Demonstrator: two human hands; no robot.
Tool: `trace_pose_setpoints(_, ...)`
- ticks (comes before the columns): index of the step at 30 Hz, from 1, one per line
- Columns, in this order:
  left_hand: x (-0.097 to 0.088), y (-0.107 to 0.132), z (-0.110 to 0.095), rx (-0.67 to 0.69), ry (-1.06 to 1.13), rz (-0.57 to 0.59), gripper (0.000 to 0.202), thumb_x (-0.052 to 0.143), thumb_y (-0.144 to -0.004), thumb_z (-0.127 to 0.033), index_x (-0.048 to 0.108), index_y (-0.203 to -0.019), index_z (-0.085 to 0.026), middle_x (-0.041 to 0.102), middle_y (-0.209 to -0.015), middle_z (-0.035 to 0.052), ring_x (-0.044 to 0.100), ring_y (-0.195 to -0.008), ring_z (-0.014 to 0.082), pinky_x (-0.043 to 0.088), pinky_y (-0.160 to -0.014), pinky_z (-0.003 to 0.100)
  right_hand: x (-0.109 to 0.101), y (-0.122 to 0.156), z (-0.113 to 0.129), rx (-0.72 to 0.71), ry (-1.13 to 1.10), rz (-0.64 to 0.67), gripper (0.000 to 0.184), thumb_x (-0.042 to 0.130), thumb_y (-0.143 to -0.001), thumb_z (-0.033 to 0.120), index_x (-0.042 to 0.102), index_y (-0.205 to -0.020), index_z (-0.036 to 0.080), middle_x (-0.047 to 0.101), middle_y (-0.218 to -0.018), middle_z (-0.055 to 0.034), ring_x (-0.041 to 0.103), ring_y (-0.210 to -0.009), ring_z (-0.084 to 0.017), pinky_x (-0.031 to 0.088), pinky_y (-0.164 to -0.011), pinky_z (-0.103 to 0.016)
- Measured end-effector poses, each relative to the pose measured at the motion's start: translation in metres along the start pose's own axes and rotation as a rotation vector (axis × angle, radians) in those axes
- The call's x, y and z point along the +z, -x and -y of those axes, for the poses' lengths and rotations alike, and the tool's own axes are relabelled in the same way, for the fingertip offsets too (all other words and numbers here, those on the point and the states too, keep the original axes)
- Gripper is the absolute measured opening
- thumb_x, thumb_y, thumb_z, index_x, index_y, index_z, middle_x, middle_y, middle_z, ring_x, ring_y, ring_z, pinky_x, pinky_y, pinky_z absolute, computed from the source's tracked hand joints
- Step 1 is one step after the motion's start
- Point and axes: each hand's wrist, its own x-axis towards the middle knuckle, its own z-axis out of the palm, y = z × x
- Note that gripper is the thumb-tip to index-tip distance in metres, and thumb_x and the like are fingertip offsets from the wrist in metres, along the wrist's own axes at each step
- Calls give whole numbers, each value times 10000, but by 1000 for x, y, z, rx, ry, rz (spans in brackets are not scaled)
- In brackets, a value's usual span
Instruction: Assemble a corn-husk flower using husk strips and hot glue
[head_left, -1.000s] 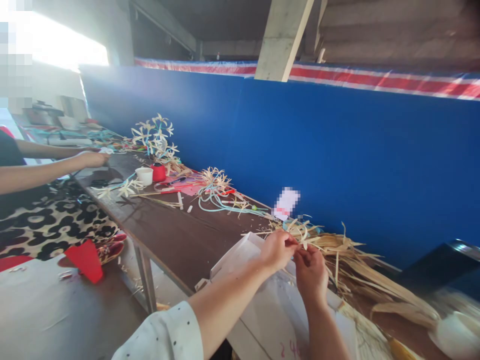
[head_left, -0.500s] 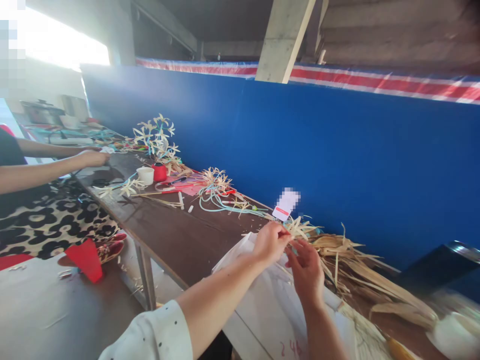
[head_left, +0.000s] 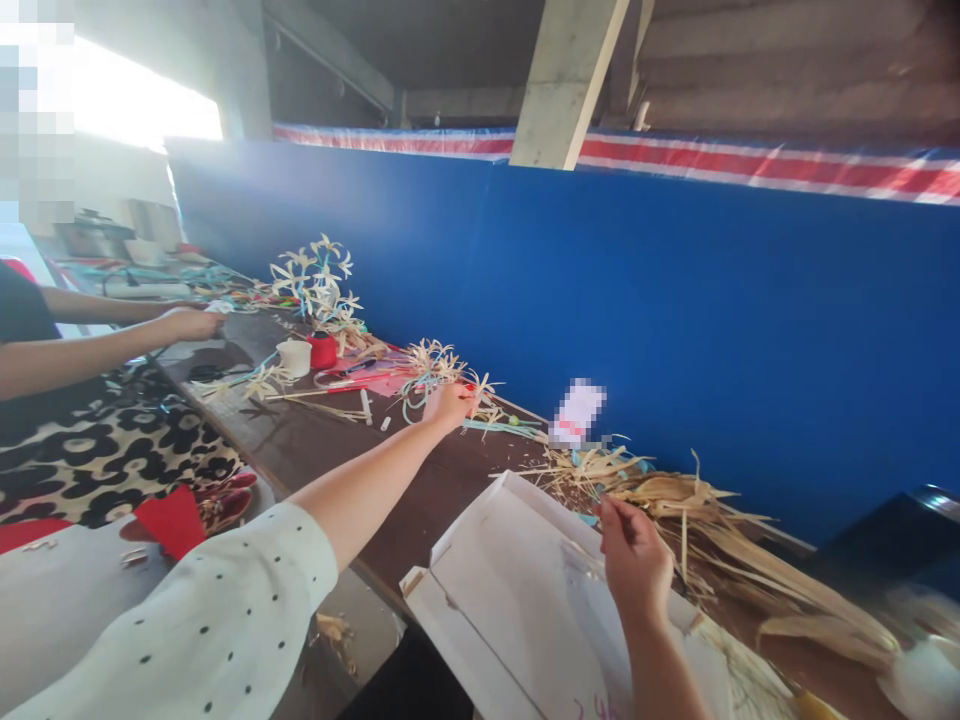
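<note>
My left hand [head_left: 451,405] reaches out over the table, its fingers pinched on a pale husk flower [head_left: 484,384]. It is right beside a pile of similar flowers [head_left: 433,358] with light blue stems. My right hand [head_left: 637,562] is closed, thumb against curled fingers, above the right edge of a white cardboard sheet [head_left: 517,580]. Whatever sits between those fingers is too small to make out. Strips of dry husk [head_left: 694,490] lie just beyond my right hand.
A white cup [head_left: 294,357] and a red spool [head_left: 322,350] stand farther left on the brown table [head_left: 420,470]. A phone-like card [head_left: 576,415] leans against the blue partition [head_left: 675,300]. At the left, a co-worker's hands [head_left: 187,323] hold something white.
My left hand has moved away from my right, forward and left, carrying the flower to the blue-stemmed pile. My right hand has shifted slightly right and down, its fingers now curled.
</note>
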Motion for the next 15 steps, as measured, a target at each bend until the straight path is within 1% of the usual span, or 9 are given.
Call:
trace_pose_setpoints(3,4,-17,15,-52,-23,14,237,567,-749,-392,673,-782,-183,686,-748,13,603,-651,116,445,-603,200,-1,-1,-6,-6,-5,-8,418,556,-749,517,639,-909,140,675,-760,-91,543,-514,-151,421,-490,-254)
trace_pose_setpoints(7,11,-38,30,-158,-76,42,228,616,-703,-383,674,-784,-178,686,-740,24,605,-652,125,448,-587,199,-2,-2,-9,12,23,-2,401,559,-750,509,639,-911,151,678,-778,-88,578,-589,-179,444,-552,-273)
trace_pose_setpoints(12,18,-57,39,-260,-184,89,218,631,-667,-363,664,-670,-147,660,-644,57,614,-637,166,460,-606,236,-3,-3,-9,28,45,25,388,565,-743,511,645,-902,166,680,-785,-79,594,-625,-189,453,-579,-275)
trace_pose_setpoints(15,22,-62,41,-293,-245,89,240,653,-633,-368,658,-657,-129,651,-638,91,627,-695,213,467,-646,272,-2,-4,-14,45,57,57,398,567,-736,522,646,-903,170,683,-788,-77,599,-638,-194,457,-584,-277)
